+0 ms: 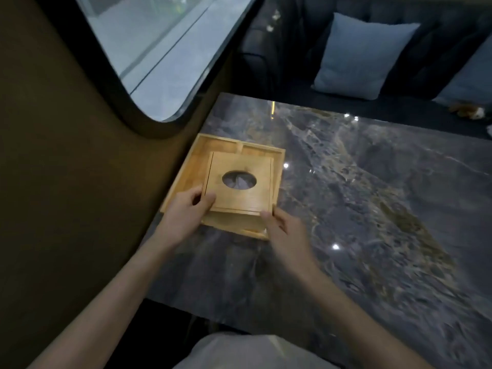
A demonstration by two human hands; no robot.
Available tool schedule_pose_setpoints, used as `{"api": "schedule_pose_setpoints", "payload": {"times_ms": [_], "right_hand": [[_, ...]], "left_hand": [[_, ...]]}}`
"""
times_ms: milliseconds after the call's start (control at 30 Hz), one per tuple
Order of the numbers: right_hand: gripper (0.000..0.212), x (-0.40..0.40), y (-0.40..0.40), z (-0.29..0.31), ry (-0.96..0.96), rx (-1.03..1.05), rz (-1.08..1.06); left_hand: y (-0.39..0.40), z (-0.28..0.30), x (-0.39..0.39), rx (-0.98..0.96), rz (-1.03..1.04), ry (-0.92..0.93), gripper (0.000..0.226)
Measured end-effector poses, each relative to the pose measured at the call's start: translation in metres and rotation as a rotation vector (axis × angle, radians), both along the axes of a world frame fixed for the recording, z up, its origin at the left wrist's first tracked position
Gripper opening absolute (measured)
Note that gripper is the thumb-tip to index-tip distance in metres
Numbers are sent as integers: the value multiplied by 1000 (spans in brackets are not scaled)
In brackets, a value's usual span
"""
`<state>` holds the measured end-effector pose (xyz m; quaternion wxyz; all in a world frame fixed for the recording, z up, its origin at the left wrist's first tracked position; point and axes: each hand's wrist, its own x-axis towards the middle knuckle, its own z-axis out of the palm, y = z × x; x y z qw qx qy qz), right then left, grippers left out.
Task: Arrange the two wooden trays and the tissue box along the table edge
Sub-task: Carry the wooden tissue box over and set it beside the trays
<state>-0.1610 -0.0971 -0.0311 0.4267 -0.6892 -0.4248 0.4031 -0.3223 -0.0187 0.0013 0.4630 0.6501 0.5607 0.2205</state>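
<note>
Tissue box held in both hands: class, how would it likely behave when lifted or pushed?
The tissue box looks like stiff wood, so it probably won't flex. Its broad, flat shape suggests it would slide, not roll. The loose-looking lid might shift; the left hand and right hand grip opposite corners.

A square wooden tissue box (239, 185) with an oval hole in its lid is sitting inside a larger shallow wooden tray (278, 177), white tissue showing through the hole. The tray is lying flat at the left edge of the table, against the wall. Only one tray can be told apart; a second is not discernible.
</note>
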Motion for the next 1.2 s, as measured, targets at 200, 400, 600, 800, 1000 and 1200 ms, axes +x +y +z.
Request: {"api": "schedule_pose_setpoints", "payload": {"times_ms": [200, 400, 600, 800, 1000, 1200], "right_hand": [[16, -73, -5, -26, 155, 8, 45], [17, -113, -11, -47, 136, -113, 95], [5, -130, -22, -64, 185, -196, 81], [3, -161, -24, -78, 207, -256, 89], [5, -164, -22, -82, 201, -250, 107], [23, -158, -21, -85, 199, -289, 111]], "left_hand": [[-3, -22, -77, -156, 62, -39, 38], [-16, -44, -129, -223, 81, -104, 37], [-21, -67, -141, -250, 161, -110, 39], [-20, -87, -160, -280, 215, -174, 41], [-19, -100, -157, -264, 316, -216, 38], [-28, -107, -148, -247, 568, -278, 37]]}}
